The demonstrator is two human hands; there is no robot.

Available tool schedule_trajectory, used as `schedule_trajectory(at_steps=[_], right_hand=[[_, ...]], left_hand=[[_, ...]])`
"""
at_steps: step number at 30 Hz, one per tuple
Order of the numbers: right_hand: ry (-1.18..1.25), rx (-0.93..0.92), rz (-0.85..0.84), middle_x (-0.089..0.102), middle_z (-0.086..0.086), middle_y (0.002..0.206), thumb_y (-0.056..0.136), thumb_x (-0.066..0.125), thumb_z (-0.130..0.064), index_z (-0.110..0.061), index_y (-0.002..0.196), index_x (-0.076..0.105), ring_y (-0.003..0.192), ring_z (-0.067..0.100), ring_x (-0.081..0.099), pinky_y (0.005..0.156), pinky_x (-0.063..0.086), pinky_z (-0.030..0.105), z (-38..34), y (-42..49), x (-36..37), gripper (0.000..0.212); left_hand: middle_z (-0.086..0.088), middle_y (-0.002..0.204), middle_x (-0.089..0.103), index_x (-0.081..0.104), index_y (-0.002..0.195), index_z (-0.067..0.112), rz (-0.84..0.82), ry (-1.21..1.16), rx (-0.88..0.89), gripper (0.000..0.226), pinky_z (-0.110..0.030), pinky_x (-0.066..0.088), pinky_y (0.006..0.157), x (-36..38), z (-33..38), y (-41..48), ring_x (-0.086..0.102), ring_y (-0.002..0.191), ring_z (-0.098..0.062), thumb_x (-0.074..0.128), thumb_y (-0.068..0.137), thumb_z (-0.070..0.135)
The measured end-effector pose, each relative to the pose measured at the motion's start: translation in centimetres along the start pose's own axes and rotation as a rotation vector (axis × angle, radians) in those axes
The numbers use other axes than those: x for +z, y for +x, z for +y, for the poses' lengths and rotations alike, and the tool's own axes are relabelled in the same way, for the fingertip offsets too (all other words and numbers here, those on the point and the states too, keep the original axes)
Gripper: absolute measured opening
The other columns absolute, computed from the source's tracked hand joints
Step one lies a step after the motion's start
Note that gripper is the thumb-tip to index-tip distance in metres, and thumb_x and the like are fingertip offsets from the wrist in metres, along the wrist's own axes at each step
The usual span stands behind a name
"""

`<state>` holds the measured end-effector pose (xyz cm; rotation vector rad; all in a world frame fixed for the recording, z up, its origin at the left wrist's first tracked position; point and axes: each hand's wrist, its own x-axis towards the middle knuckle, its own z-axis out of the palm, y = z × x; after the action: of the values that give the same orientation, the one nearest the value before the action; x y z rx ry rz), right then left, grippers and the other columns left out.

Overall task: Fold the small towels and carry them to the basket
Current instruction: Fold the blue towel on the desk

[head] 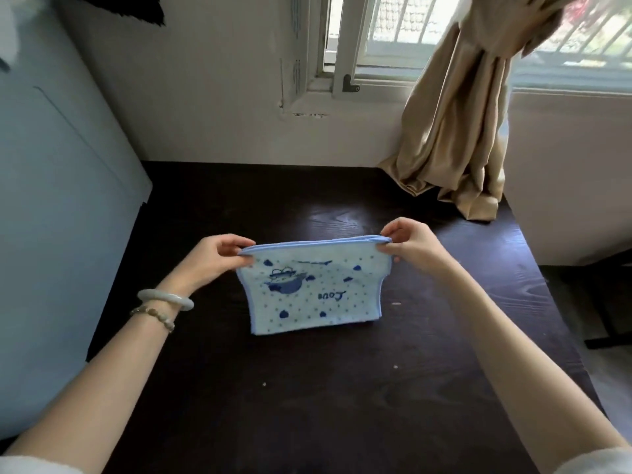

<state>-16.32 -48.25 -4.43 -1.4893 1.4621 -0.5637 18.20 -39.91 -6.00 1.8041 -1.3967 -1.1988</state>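
Small pale-blue cotton towel (pixel 309 289) with dark-blue cartoon print and blue piping: landmark, mid dark wooden tabletop (pixel 307 405). Towel doubled over, upper edge lifted, lower edge resting on tabletop. Left hand (pixel 219 261) pinches towel's upper left corner, thumb and fingers curled round piping. Right hand (pixel 407 244) pinches upper right corner likewise. Pale jade bangle (pixel 165 299) and beaded bracelet (pixel 154 316) on left wrist, left of towel. Beige curtain (pixel 458 138) bunched beyond towel, far right.
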Motion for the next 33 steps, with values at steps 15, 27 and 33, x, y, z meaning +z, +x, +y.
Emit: schedule_trajectory(at_steps=[15, 27, 33], right_hand=[[-0.101, -0.171, -0.23, 0.059, 0.002, 0.065, 0.076, 0.065, 0.01, -0.006, 0.08, 0.064, 0.055, 0.001, 0.054, 0.054, 0.043, 0.017, -5.7, -9.0, -2.9, 0.016], [-0.287, 0.183, -0.188, 0.066, 0.012, 0.093, 0.08, 0.056, 0.002, -0.01, 0.096, 0.065, 0.087, 0.026, 0.061, 0.076, 0.05, 0.033, 3.5, -5.2, 4.2, 0.022], [-0.563, 0.116, -0.208, 0.058, 0.011, 0.12, 0.082, 0.05, -0.004, -0.013, 0.118, 0.059, 0.114, 0.028, 0.053, 0.082, 0.038, 0.025, 8.1, -8.2, 7.5, 0.038]], left_hand=[[0.004, 0.075, 0.073, 0.074, 0.072, 0.023, -0.139, 0.043, 0.108, 0.012, -0.021, 0.052, 0.064, -4.6, 5.4, -7.4, 0.067, 0.072, -0.005, 0.079, 0.071, 0.012], [-0.005, 0.087, 0.063, 0.063, 0.091, 0.012, 0.012, 0.172, -0.203, 0.013, -0.037, 0.056, 0.075, 3.5, -5.5, -4.4, 0.062, 0.081, -0.018, 0.072, 0.081, 0.015], [-0.001, 0.127, 0.05, 0.053, 0.125, 0.013, 0.009, 0.513, 0.014, 0.036, -0.028, 0.04, 0.096, 8.6, -8.0, -8.0, 0.049, 0.12, -0.018, 0.057, 0.091, 0.026]])
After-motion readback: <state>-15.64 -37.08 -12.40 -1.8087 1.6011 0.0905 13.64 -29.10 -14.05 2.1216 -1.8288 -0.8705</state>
